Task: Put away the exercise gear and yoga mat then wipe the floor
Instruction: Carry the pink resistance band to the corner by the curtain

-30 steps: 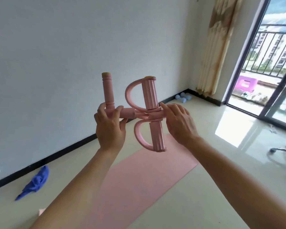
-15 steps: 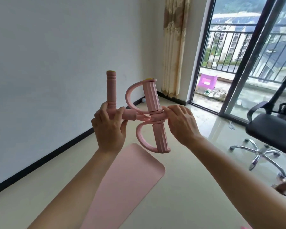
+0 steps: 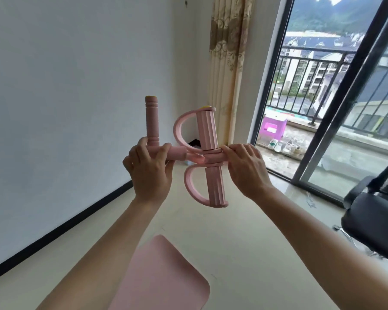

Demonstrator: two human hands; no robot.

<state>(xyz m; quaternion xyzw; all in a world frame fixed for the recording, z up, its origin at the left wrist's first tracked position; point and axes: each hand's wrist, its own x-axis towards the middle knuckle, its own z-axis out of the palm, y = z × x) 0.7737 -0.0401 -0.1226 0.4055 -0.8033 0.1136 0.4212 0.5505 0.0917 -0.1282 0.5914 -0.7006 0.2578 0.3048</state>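
I hold a pink pedal resistance puller [image 3: 207,133] up in front of me, well above the floor. My left hand [image 3: 149,173] grips its foam T-handle, whose upright bar rises above my fingers. My right hand [image 3: 246,170] pinches the middle of the foot bar, between the two looped pedals. The pink yoga mat [image 3: 161,278] lies flat on the floor below my arms; only its rounded far corner shows.
A white wall with a black skirting board [image 3: 61,227] runs along the left. A beige curtain [image 3: 227,52] hangs in the corner beside a sliding glass door [image 3: 336,121] onto a balcony with a purple stool [image 3: 273,127] and shoes. A black office chair [image 3: 374,222] stands at right.
My view has swung right: the blue cloth and dumbbells have left the frame, the balcony door and office chair have come closer. Both hands keep the same hold on the puller.
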